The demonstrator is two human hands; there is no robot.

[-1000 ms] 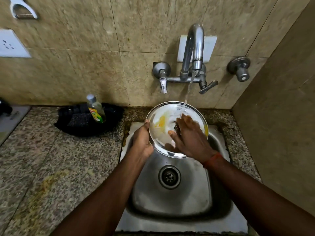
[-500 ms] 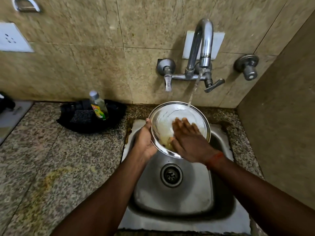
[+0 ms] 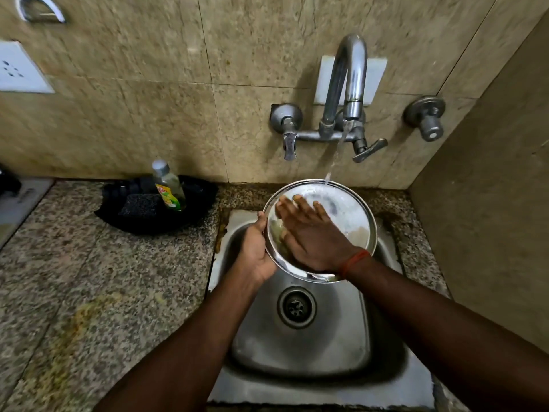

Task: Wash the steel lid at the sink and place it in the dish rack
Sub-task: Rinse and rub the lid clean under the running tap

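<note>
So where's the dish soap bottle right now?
In the head view the dish soap bottle stands left of the sink, in a black tray against the wall, beside a dark scrub pad.

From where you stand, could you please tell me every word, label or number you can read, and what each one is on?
None can be read for certain.
Bottle in the black tray: yellow and green label with a red brand mark, too blurred to read.
Flat grey object at the left counter edge: faint markings, too small and blurred to read.
Steel lid, faucet and sink: no text shows.
</note>
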